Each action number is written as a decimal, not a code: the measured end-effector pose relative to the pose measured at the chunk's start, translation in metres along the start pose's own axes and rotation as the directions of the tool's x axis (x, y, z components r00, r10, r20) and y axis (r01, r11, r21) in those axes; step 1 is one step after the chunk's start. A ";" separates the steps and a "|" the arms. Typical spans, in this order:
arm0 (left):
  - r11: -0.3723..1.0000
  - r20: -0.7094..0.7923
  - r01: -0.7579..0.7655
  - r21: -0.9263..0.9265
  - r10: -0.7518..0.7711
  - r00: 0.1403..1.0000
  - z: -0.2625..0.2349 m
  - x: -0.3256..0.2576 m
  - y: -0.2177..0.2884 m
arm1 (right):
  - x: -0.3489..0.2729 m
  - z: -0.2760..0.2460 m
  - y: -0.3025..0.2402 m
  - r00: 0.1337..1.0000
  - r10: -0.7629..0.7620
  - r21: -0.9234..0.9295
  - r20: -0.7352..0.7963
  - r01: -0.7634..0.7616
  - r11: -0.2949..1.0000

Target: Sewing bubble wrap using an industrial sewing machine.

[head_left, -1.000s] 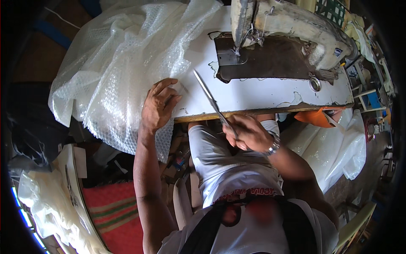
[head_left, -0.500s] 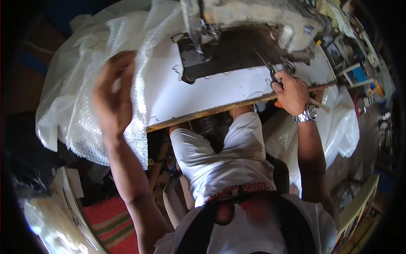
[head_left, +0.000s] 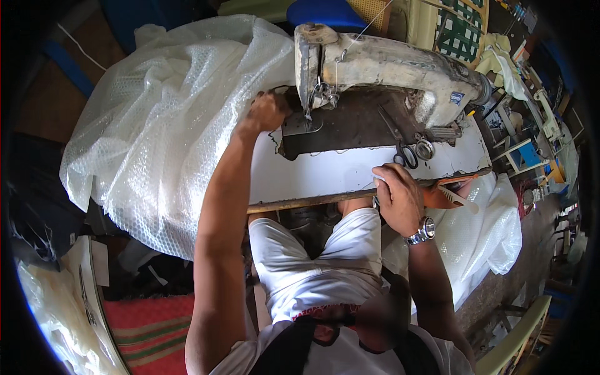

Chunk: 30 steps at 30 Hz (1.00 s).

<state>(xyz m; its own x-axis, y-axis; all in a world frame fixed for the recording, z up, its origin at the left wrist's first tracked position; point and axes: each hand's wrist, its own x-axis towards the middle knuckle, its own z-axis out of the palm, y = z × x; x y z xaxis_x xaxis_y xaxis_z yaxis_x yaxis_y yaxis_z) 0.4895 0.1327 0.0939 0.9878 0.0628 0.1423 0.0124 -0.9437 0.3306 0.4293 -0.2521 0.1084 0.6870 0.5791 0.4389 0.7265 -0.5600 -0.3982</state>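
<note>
An old, worn sewing machine [head_left: 381,59] stands on a white-topped table [head_left: 312,178]. Beside its needle, at the left end of the dark machine bed, is my left hand [head_left: 267,112], its fingers curled; what they hold, if anything, is hidden. The hand is next to a large sheet of bubble wrap [head_left: 169,119]. At the table's front edge my right hand [head_left: 403,197], with a metal watch at the wrist, has its fingers bent together, and their contents cannot be made out. Black-handled scissors [head_left: 405,155] lie just beyond it, beside a small round metal part [head_left: 424,149].
Bubble wrap hangs off the table's left side, and more clear plastic [head_left: 481,219] hangs at the right. An orange item [head_left: 440,197] sits under the front edge by my right hand. Cluttered frames and tools fill the far right. A red striped cloth [head_left: 153,331] lies lower left.
My right hand has let go of the scissors, which now lie on the machine bed, and drawn back to the table edge. My left hand has moved right, from the bubble wrap toward the needle.
</note>
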 end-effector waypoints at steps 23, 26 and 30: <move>0.938 -0.294 -0.054 -0.341 -0.053 0.954 -0.006 -0.086 0.044 | 0.063 0.101 -0.025 0.997 -0.066 0.294 0.040 0.052 0.954; 0.937 -0.297 0.026 -0.349 -0.137 0.945 0.011 -0.086 0.031 | 0.081 0.106 -0.016 0.985 0.145 0.424 -0.093 -0.093 0.901; 0.904 -0.328 0.064 -0.423 -0.218 0.919 0.016 -0.089 0.024 | 0.105 0.120 0.003 0.985 0.159 0.303 -0.071 -0.131 0.944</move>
<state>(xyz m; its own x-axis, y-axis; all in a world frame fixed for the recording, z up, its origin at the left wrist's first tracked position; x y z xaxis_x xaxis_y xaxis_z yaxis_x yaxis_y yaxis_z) 0.4049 0.0988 0.0743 0.8544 0.3701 0.3648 0.0083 -0.7116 0.7025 0.5058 -0.1215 0.0565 0.7909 0.4390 0.4264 0.6008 -0.4250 -0.6770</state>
